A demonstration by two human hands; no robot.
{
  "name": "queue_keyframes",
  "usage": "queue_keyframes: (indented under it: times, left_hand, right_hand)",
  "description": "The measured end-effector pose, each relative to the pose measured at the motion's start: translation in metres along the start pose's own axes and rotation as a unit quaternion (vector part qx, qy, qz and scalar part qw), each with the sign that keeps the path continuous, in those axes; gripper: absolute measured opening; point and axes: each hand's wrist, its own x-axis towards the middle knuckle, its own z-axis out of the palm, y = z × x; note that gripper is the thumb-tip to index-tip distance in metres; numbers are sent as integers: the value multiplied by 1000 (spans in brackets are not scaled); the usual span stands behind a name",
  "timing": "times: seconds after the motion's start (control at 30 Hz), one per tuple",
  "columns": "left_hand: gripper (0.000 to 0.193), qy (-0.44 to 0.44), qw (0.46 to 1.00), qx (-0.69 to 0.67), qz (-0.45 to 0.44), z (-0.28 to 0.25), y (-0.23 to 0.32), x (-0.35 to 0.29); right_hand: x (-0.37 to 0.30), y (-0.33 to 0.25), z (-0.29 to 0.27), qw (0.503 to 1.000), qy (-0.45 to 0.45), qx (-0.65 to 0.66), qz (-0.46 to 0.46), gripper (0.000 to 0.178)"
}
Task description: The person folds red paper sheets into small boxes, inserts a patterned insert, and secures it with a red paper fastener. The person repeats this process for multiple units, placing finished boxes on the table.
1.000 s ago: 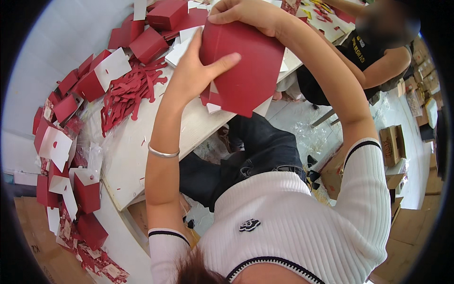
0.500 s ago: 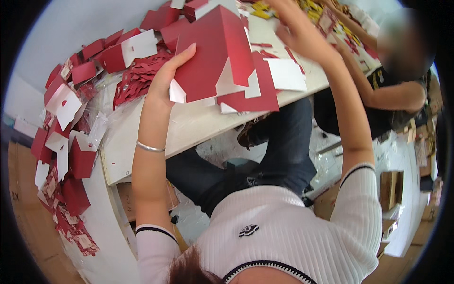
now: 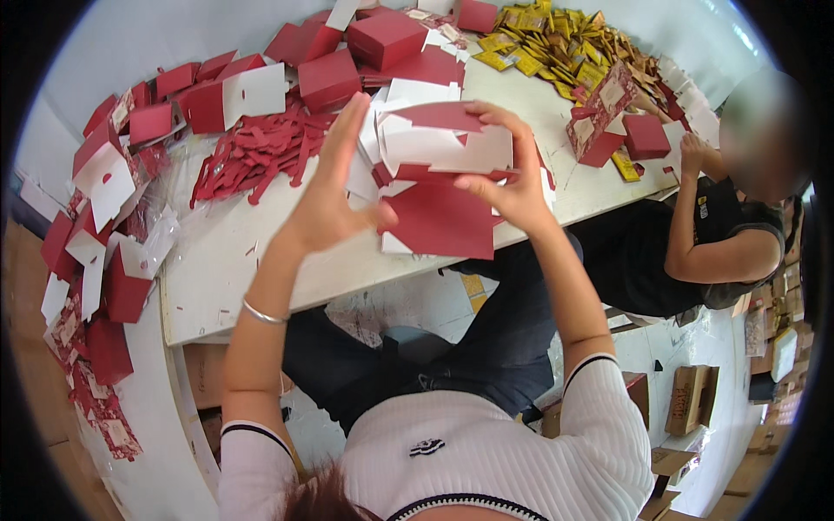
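Note:
Above the table edge is a partly folded red carton (image 3: 447, 149), its white inside facing up. My right hand (image 3: 526, 187) grips its right end, thumb at the near side and fingers over the far side. By the carton's left end my left hand (image 3: 321, 200) is open, thumb and fingers spread apart; I cannot tell whether it touches the carton. Below the carton lies a flat red card blank (image 3: 445, 224) that juts over the table's near edge. More white and red card shows behind the carton, partly hidden.
Folded red boxes (image 3: 387, 39) pile along the back and left. A heap of red strips (image 3: 261, 148) lies left of my hands on the white table (image 3: 217, 286). Yellow sachets (image 3: 565, 52) fill the back right. A co-worker (image 3: 730, 252) sits at the right, near a red box (image 3: 647, 137).
My right hand has come down from the upper right onto the carton. The carton has turned from its red outside to its white inside. My left hand has let go and spread open.

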Motion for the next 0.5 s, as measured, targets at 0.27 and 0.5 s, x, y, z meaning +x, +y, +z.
queue_keyframes:
  times: [0.27, 0.5]
  left_hand:
    - [57, 175, 960, -219, 25, 73, 14, 21]
    - [51, 232, 941, -237, -61, 83, 29, 16]
  right_hand:
    - [-16, -4, 20, 975, 141, 145, 93, 64]
    - [0, -14, 29, 947, 188, 177, 189, 60]
